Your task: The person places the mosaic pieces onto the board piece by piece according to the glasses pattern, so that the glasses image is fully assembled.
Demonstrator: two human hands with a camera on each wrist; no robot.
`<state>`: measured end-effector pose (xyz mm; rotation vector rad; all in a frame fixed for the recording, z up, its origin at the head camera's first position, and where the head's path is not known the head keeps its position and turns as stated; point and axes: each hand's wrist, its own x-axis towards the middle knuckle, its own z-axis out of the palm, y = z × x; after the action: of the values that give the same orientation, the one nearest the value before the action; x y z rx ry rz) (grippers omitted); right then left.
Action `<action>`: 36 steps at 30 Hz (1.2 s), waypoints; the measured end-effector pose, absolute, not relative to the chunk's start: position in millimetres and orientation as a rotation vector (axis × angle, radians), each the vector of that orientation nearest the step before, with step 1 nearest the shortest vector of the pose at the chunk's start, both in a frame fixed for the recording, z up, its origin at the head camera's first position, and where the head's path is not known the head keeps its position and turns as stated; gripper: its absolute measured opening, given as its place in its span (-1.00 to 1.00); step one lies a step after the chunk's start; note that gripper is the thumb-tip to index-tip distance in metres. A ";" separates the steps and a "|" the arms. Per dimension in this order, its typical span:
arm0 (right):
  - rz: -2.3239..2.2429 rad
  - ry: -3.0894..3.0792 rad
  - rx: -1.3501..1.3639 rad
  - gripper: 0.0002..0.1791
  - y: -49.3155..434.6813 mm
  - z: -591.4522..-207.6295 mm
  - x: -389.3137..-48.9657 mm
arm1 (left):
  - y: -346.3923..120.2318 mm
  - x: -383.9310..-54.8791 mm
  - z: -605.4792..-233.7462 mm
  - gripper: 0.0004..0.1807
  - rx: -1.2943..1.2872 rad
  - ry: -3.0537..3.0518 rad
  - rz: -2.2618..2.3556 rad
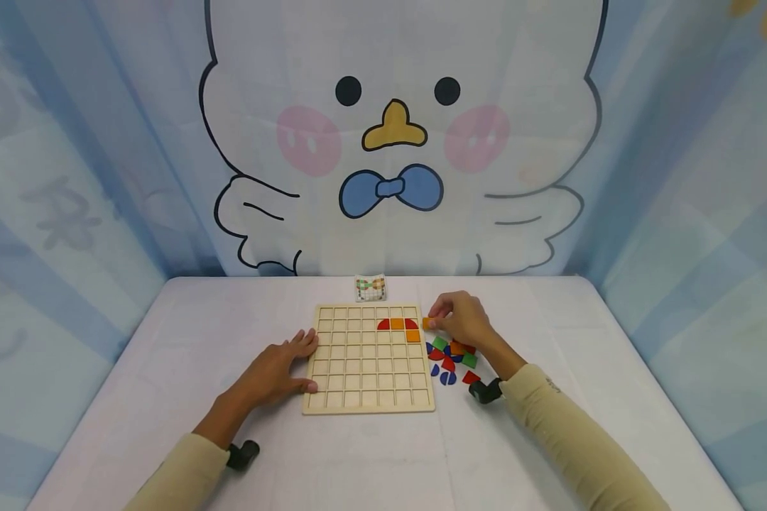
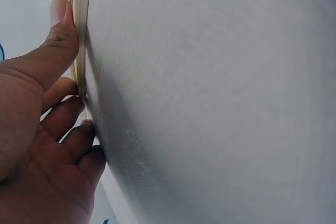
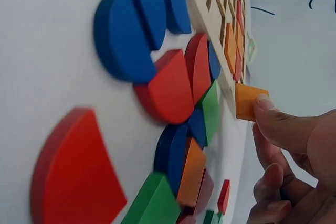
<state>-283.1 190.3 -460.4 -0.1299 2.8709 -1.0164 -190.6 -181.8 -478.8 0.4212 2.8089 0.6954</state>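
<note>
A wooden grid board (image 1: 353,367) lies flat on the table. Along its left edge rests my left hand (image 1: 270,372), thumb near the front corner and fingers spread further back; the left wrist view shows the fingertips right at the board's side. Between thumb and fingers, my right hand (image 1: 465,319) pinches an orange square block (image 3: 245,103) just beyond the board's right edge. Two red curved pieces (image 1: 383,325) sit in a row of cells with an orange square (image 1: 397,323) between them. Another orange square (image 1: 412,336) fills a cell below the right one.
Right of the board lies a loose pile of blue half-rounds (image 3: 123,35), red quarter-rounds (image 3: 79,166), green blocks (image 3: 155,200) and an orange block (image 3: 192,174). A small patterned card (image 1: 371,289) stands behind the board. Printed curtains (image 1: 390,241) enclose the white table (image 1: 230,319).
</note>
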 end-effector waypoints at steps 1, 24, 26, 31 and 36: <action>-1.020 2.875 -0.141 -0.88 187.7 -460.6 -283.5 | -181.9 -190.7 -478.7 0.08 0.421 2.809 0.696; -1.094 2.803 -0.306 -0.86 132.3 -466.8 -282.3 | -181.4 -191.4 -481.4 0.06 0.439 2.818 0.714; -1.081 2.800 -0.314 -0.85 128.1 -467.2 -281.2 | -181.4 -191.2 -480.9 0.06 0.438 2.817 0.714; -1.062 2.803 -0.342 -0.85 120.6 -468.0 -278.3 | -181.6 -191.2 -480.6 0.06 0.448 2.815 0.720; -1.041 2.804 -0.363 -0.85 117.3 -468.1 -277.0 | -181.3 -190.9 -479.8 0.06 0.448 2.817 0.721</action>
<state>-277.0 117.3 -468.1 -0.3628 2.8040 -1.0408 -190.9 -181.3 -479.8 0.4479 2.8165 0.7212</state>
